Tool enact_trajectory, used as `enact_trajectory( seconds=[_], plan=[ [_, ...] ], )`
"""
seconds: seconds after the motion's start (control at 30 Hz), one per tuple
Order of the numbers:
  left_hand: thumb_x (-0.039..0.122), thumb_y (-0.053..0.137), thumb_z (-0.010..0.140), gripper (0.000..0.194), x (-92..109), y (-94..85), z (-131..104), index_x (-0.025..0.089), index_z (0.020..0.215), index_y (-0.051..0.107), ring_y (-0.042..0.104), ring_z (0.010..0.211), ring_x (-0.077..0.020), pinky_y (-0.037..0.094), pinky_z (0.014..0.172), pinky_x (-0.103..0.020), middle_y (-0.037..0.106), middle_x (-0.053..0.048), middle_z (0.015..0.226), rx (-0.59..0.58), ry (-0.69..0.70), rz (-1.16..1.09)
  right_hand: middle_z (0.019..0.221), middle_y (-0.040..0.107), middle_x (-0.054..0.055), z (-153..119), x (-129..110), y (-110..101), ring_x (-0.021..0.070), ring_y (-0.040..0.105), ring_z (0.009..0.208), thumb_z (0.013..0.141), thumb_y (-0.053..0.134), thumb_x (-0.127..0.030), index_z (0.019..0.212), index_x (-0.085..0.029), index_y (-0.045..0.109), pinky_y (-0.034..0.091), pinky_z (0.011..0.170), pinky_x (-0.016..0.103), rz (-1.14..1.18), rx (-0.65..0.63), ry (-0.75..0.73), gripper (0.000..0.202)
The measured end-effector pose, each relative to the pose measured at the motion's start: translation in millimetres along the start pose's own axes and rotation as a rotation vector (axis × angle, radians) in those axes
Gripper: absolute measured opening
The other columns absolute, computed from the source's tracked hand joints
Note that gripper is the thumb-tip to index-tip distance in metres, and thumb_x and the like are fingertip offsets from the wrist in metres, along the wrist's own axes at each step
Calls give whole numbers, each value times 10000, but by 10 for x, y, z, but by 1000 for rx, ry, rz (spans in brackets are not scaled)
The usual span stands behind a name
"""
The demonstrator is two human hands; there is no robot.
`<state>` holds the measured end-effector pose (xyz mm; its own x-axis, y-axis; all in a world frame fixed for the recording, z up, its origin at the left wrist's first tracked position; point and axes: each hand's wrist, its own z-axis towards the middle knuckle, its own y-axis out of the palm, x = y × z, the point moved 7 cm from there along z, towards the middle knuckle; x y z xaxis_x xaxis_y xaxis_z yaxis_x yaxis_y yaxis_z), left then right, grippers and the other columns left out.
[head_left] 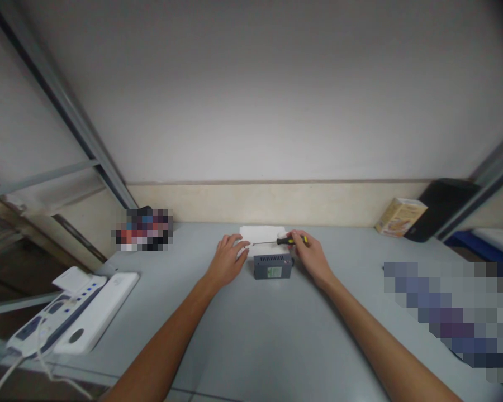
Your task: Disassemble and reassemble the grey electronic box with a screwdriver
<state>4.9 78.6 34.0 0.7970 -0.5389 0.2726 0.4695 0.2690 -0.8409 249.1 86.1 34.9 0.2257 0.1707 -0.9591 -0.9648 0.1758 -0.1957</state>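
Observation:
My right hand (pixel 309 254) is closed round the black and yellow handle of a screwdriver (pixel 283 242). Its thin shaft points left, lying level just over a white sheet of paper (pixel 262 231). At the sheet's left edge rests my left hand (pixel 228 259), thumb and forefinger apart. Tiny dark specks, perhaps screws, show between those fingertips near the screwdriver's tip; they are too small to name surely. Between my hands, in front of the paper, stands a dark grey metal box (pixel 272 267) with a row of vent slots and a pale label.
On the left of the grey table (pixel 251 335) lie a white power strip (pixel 62 310) with a cable and a long white box (pixel 98 312). A yellow carton (pixel 400 216) leans by a black object (pixel 442 206) at the back right. Blurred-out items lie on both sides.

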Motion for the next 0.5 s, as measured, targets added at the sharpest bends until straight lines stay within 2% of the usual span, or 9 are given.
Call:
enact_trajectory(
  seconds=[0.17,0.33,0.5],
  plan=[
    [352,540,996,215,66,-56,25,244,1072,709,505,1074,-237,433,949,-425,631,-67,1138,45,35,-56,666,622,1,-36,-94,32,136,461,559,877,542,-652,911,-188,712,350,556,265,48,-41,-2,496],
    [307,558,988,182,73,-83,39,220,965,716,526,1036,-229,448,932,-408,657,-62,1076,68,62,-100,668,615,3,-61,-146,38,137,465,569,881,545,-644,912,-188,715,340,553,263,53,-48,-1,488],
    [318,586,974,166,73,-107,47,230,1037,712,538,1031,-222,450,941,-400,654,-60,1052,86,57,-118,674,615,3,-51,-113,39,130,452,560,878,552,-638,915,-187,710,333,543,259,80,-54,3,479]
  ],
)
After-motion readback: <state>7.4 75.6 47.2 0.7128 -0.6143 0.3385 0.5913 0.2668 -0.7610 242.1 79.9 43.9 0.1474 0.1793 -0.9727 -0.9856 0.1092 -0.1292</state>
